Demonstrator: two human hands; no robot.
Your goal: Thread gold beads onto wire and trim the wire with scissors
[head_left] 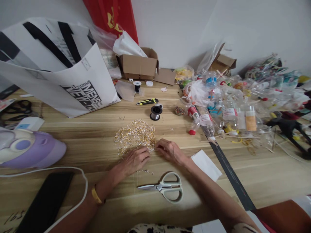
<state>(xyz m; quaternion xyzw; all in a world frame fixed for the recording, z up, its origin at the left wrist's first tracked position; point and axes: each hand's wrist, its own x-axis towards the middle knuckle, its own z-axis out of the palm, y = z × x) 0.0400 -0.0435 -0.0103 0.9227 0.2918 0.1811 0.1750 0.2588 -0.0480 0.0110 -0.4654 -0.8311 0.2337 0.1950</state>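
A tangled pile of gold and silver beaded strands or small chains (136, 134) lies in the middle of the wooden table. My left hand (136, 158) rests at the pile's near edge, its fingers curled down and pressed together. Just right of the pile, my right hand (170, 150) is closed with thumb and fingers pinched. What either hand holds is too small or hidden to make out. Below the left hand lies a short beaded strand (145, 171). Closer to me are scissors (161, 187) with pale handles, lying with their blades pointing left.
Behind the pile are a wire spool (155, 113) and a yellow-black utility knife (147, 101). Plastic bottles (229, 113) crowd the right side. A large white bag (89, 81) stands left, above a purple device (43, 149) and a white cable (84, 184). White paper (206, 165) lies right.
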